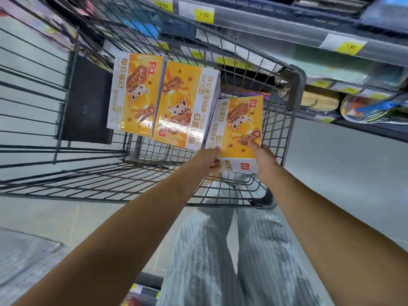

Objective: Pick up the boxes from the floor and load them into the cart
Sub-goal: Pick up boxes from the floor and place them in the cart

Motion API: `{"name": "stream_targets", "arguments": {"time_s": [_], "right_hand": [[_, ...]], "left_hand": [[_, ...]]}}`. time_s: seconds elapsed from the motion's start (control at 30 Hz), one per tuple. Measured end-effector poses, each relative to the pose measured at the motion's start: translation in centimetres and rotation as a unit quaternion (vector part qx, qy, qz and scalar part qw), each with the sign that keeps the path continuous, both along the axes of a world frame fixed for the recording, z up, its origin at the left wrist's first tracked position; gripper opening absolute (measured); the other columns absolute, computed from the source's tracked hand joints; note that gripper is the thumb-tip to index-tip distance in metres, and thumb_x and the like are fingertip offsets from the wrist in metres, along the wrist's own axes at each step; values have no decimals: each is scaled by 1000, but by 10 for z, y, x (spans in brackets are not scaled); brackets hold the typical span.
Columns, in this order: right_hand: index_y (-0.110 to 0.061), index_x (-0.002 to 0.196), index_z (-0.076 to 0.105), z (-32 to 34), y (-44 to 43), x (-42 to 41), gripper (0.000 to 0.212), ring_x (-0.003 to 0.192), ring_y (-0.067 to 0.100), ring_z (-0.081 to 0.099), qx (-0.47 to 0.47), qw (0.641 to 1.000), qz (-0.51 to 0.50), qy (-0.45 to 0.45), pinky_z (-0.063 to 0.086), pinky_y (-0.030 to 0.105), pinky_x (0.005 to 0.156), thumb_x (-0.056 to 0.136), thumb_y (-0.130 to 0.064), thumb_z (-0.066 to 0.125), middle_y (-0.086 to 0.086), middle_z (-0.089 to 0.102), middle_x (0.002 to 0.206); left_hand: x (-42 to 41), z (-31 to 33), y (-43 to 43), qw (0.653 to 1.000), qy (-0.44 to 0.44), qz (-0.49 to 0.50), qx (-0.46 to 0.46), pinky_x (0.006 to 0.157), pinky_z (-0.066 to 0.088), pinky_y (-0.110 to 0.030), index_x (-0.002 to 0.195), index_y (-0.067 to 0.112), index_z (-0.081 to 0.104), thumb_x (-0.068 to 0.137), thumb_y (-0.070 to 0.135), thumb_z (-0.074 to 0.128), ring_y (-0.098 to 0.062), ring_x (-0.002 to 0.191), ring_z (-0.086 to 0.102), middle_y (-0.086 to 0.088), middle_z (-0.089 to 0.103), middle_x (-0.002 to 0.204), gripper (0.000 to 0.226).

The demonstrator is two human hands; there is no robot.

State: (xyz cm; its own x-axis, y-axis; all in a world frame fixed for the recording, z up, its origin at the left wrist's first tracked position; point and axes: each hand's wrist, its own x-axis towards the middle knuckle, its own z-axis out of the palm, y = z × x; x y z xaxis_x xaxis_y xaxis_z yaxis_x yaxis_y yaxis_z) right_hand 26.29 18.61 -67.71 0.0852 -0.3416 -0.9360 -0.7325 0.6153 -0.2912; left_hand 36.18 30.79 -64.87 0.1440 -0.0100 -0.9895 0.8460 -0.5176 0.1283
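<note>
Inside the wire shopping cart (92, 184) stand two orange-and-white boxes: one (134, 93) at the far left and a second (187, 104) leaning against it. A third matching box (240, 127) is held between both hands, at the cart's right side, touching the second box. My left hand (209, 159) grips its lower left corner. My right hand (262, 160) grips its lower right edge, thumb on the orange face. The held box's bottom end is partly hidden by my fingers.
Store shelves (287, 34) with yellow price tags and packaged goods run along the top and right, close to the cart's grey rim (298, 85). A dark panel (88, 100) sits at the cart's far end. My legs in light trousers stand by the cart on pale floor.
</note>
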Motion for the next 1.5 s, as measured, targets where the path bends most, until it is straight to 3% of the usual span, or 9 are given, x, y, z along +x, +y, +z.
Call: {"name": "stream_targets", "arguments": {"time_s": [0.2, 0.3, 0.4, 0.53, 0.8, 0.97, 1.2, 1.37, 1.5], "right_hand": [[-37, 120, 57, -29, -3, -6, 73, 119, 30, 57, -27, 998, -25, -40, 43, 51, 103, 50, -56, 69, 2, 62, 129], [-30, 103, 60, 19, 5, 11, 27, 98, 27, 62, -53, 998, 5, -34, 47, 34, 82, 77, -25, 61, 0, 66, 98], [-28, 117, 54, 23, 5, 13, 39, 83, 19, 57, -57, 996, 41, -47, 39, 26, 64, 89, -3, 46, 2, 61, 96], [-18, 130, 51, 17, 9, 14, 46, 103, 25, 59, -74, 994, 70, -50, 47, 33, 82, 86, -4, 55, 8, 63, 117], [-16, 126, 53, 39, 12, 32, 38, 110, 23, 52, -53, 994, 61, -68, 43, 36, 94, 88, -17, 58, 4, 56, 116], [-16, 87, 61, 79, -5, 31, 13, 91, 23, 58, -41, 991, 28, -125, 43, 36, 84, 94, -11, 51, 7, 64, 97], [-11, 116, 54, 130, -60, 0, 20, 91, 24, 64, -43, 979, -47, -193, 49, 35, 80, 99, -20, 48, 4, 69, 93], [-12, 123, 54, 165, -121, -53, 26, 99, 27, 62, -73, 969, -114, -208, 46, 36, 87, 101, -20, 44, 9, 67, 107], [-9, 127, 55, 184, -172, -122, 30, 94, 26, 61, -91, 959, -168, -211, 46, 35, 85, 100, -20, 44, 8, 66, 103]], "left_hand": [[2, -1, -3, 996, -82, 14, -10, 77, 59, -39, 121, 1, 48, 96, 17, 53, -28, 83, 66, -16, 62, 107, 30], [0, -4, -5, 992, -123, 13, -6, 91, 54, -43, 123, 4, 47, 91, 1, 53, -28, 93, 61, -13, 60, 111, 32], [-7, -11, -7, 990, -137, 10, -19, 94, 52, -46, 111, 11, 51, 88, -6, 49, -30, 105, 60, -12, 60, 113, 28], [-14, -8, -7, 987, -106, 85, -85, 76, 58, -34, 91, 17, 53, 89, -15, 44, -21, 84, 62, -5, 62, 95, 33], [-7, 27, -21, 985, -40, 117, -122, 73, 47, -20, 145, 17, 31, 95, -2, 44, -12, 78, 50, -7, 54, 105, 54], [-2, 60, -32, 990, -48, 32, -129, 86, 40, -32, 91, 25, 54, 95, 19, 50, -11, 84, 54, 3, 57, 92, 9], [-7, 103, -80, 985, -126, -39, -108, 71, 43, -28, 126, 15, 56, 94, 36, 52, -15, 101, 58, 3, 61, 111, 38], [-48, 145, -149, 969, -203, -85, -113, 59, 39, -25, 86, 19, 57, 92, 21, 54, -13, 71, 58, 3, 61, 83, 8], [-108, 166, -212, 952, -225, -144, -149, 63, 41, -25, 102, 16, 55, 95, 22, 51, -9, 67, 55, -2, 62, 99, 10]]}}
